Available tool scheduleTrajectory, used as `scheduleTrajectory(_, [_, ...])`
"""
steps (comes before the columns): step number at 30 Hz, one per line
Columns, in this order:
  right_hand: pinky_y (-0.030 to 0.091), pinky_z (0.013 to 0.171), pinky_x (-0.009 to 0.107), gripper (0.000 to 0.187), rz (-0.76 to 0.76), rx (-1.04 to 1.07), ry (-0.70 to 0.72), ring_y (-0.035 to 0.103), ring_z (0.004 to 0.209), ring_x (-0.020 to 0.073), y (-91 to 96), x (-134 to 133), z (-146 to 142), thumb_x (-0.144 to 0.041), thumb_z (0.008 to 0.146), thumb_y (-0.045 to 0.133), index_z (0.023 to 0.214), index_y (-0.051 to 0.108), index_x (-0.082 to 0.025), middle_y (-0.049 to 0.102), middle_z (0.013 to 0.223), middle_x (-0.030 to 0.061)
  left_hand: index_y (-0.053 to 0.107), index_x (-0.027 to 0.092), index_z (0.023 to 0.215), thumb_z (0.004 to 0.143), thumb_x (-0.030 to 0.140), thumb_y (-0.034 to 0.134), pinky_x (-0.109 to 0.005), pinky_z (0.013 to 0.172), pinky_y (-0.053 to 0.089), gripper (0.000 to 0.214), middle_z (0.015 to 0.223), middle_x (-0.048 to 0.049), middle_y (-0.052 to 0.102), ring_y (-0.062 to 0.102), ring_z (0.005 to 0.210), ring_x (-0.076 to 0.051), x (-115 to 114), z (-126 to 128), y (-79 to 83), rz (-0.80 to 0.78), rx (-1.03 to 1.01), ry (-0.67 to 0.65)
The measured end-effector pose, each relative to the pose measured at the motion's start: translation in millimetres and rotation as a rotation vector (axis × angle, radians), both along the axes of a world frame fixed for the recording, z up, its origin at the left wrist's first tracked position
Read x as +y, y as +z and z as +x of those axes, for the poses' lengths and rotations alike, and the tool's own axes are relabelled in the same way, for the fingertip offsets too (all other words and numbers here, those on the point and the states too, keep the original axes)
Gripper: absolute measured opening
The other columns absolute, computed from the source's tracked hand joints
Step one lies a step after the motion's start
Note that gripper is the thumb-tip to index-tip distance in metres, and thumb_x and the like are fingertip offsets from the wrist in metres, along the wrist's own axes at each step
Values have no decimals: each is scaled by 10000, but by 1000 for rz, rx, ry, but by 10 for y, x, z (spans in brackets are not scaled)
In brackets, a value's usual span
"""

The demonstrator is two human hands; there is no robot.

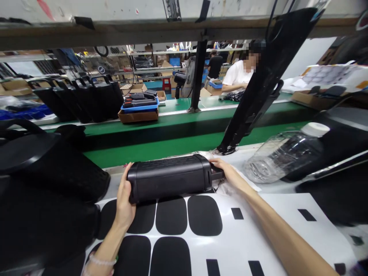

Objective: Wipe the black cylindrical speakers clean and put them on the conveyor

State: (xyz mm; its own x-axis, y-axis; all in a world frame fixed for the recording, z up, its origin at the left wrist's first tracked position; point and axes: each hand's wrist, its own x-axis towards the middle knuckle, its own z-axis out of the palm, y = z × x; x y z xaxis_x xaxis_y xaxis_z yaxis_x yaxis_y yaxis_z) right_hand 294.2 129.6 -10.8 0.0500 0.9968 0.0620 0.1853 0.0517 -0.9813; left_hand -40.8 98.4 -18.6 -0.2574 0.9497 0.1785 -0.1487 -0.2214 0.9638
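Casing (171, 178), black, at centre of frame, held between left hand (125, 199) and right hand (220, 165); positioning step, it seems; next move probably needs steady two-handed grip.

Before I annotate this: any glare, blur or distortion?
Head view: soft sheen along the black case; head view: glossy reflections on the white sheet and clear bottle; head view: wide-angle stretch toward the edges, lower right corner soft; head view: face of the co-worker pixelated.
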Motion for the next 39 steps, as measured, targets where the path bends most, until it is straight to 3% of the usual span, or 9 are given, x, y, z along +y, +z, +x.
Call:
scheduleTrajectory(3, [453, 611, 298, 409, -33, 105, 31, 572, 686, 180, 137, -27, -104, -199, 646, 555, 1036, 672, -226, 615, 769, -5, 427, 285, 1458, 955, 538, 443, -403, 1234, 200, 564, 1588, -28, 359, 264, 1490, -259, -9, -20, -37, 104, 152, -22])
scheduleTrajectory(6, [417, 572, 262, 520, 82, 234, -22, 520, 626, 121, 355, -73, -251, -179, 605, 538, 1115, 608, -255, 558, 837, -24, 433, 287, 1456, 961, 509, 447, -392, 1240, 171, 542, 1583, -23, 363, 256, 1491, -251, -18, -35, -41, 153, 219, -45])
scheduleTrajectory(11, [368, 543, 250, 584, 341, 385, 2, 490, 582, 85, 855, -215, -393, -95, 545, 498, 1088, 602, -283, 547, 876, -32, 510, 264, 1387, 955, 504, 476, -455, 1204, 258, 495, 1437, -77, 540, 462, 1363, -277, -2, -43, 11, 146, 229, -33])
scheduleTrajectory(18, [414, 604, 277, 559, 621, 208, 202, 517, 616, 110, 1324, -448, -545, -16, 600, 463, 1076, 626, -260, 640, 815, -29, 435, 311, 1453, 892, 440, 631, -505, 1220, 213, 609, 1559, -72, 405, 314, 1467, -300, -140, -49, 321, 229, 537, -166])
scheduleTrajectory(24, [500, 743, 294, 689, 746, 35, 379, 666, 868, 147, 1527, -471, -816, 23, 614, 383, 1210, 549, -282, 705, 931, -26, 253, 353, 1538, 599, 433, 893, -564, 1205, 208, 1140, 1609, -77, 298, 270, 1474, -385, -228, 136, 1054, 355, 674, -384])
scheduleTrajectory(28, [528, 773, 296, 677, 824, -56, 455, 683, 902, 151, 1637, -322, -1003, 35, 640, 385, 1227, 548, -259, 690, 1010, -5, 75, 330, 1566, 575, 400, 906, -563, 1151, 329, 1295, 1536, -124, 399, 421, 1390, -379, -154, 180, 1446, 282, 672, -601])
scheduleTrajectory(31, [543, 799, 302, 661, 836, -137, 479, 674, 910, 156, 1659, -249, -997, 48, 676, 393, 1258, 532, -232, 686, 963, 2, 182, 304, 1535, 605, 371, 888, -518, 1108, 401, 1169, 1485, -119, 439, 487, 1328, -348, -92, 140, 1540, 262, 694, -607])
scheduleTrajectory(36, [499, 951, 362, 585, 1131, -235, 149, 582, 1131, 208, 1570, -494, -833, 32, 778, 473, 1291, 572, -230, 617, 1189, 66, 237, 288, 1503, 593, 400, 882, -507, 1113, 388, 1122, 1431, -108, 469, 502, 1291, -340, -39, 46, 1509, 219, 718, -559])
scheduleTrajectory(39, [521, 966, 352, 489, 1193, -422, 231, 597, 1175, 221, 1533, -727, -950, -34, 862, 437, 1322, 560, -142, 655, 1234, 111, 267, 286, 1486, 575, 389, 885, -496, 1087, 421, 1105, 1363, -95, 520, 551, 1226, -332, -43, 41, 1498, 202, 736, -543])
